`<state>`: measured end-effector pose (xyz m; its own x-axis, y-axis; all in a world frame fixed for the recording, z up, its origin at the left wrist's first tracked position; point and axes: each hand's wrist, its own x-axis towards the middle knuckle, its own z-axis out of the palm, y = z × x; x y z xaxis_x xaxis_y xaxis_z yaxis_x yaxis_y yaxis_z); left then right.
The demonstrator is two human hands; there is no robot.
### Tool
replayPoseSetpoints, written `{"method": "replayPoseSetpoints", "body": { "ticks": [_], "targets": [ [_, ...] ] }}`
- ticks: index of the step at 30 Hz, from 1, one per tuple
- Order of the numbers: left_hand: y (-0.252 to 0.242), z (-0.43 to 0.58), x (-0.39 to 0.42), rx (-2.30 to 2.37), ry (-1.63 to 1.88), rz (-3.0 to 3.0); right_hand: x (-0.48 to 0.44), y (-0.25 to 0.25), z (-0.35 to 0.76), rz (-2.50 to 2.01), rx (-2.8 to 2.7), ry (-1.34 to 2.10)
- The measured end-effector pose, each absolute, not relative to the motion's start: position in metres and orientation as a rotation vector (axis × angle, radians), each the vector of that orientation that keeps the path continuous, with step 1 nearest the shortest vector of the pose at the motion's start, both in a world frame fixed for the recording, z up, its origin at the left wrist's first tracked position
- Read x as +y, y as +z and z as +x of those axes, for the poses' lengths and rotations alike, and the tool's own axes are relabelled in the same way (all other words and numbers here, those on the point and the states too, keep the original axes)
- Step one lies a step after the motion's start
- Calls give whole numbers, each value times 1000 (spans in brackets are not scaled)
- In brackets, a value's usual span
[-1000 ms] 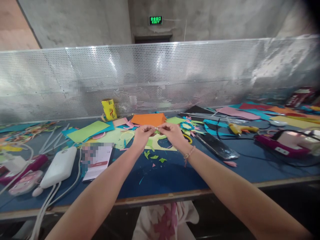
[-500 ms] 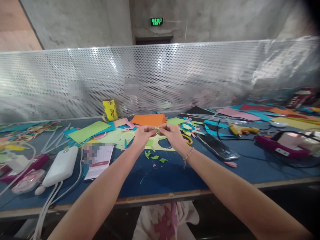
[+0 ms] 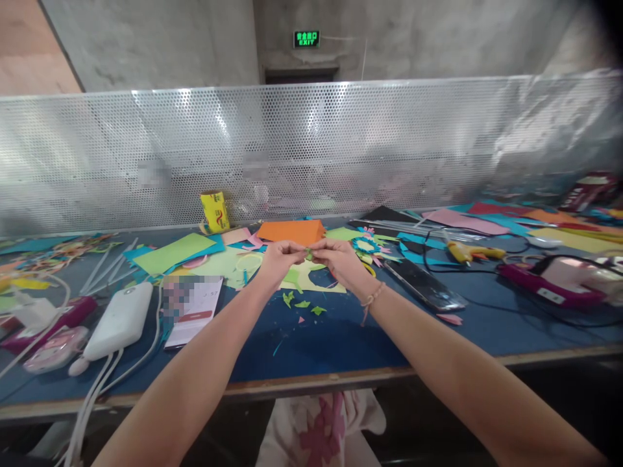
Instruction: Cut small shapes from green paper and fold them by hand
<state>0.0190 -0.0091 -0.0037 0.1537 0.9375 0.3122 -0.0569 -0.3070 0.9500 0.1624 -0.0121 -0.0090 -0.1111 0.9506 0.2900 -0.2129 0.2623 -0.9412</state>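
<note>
Over the middle of the blue table, my left hand (image 3: pixel 286 257) and my right hand (image 3: pixel 339 258) meet at the fingertips. Both pinch a small green paper piece (image 3: pixel 309 254), whose exact shape is mostly covered by the fingers. Just below the hands lie several small cut green paper leaves (image 3: pixel 302 304) and a tiny pink scrap (image 3: pixel 300 319). Behind and under the hands are pale yellow-green paper sheets (image 3: pixel 253 275) and a folded orange paper (image 3: pixel 291 230). A blue paper flower (image 3: pixel 366 246) lies to the right of my right hand, beside partly hidden yellow handles (image 3: pixel 368 268).
To the left are a phone with a lit screen (image 3: pixel 193 311), a white power bank (image 3: pixel 119 321) with cables and a yellow packet (image 3: pixel 215 211). On the right lie a dark phone (image 3: pixel 424 287), a yellow glue gun (image 3: pixel 474 252) and a purple power strip (image 3: pixel 549 285). A perforated metal screen (image 3: pixel 311 149) stands behind.
The fingers have shifted slightly around the green paper piece, and more of it shows below the fingertips. My right wrist sits a little further right. The things on the table lie as before.
</note>
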Motion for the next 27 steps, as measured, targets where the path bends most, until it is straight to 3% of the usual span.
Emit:
{"method": "replayPoseSetpoints", "body": {
  "ticks": [16,27],
  "targets": [
    [-11,21,-6,835,1404,1291,-14,-7,162,-788,-1308,1146],
    [-5,18,-17,1081,1541,1872,-16,-6,159,-734,-1253,1233]
  ]
}}
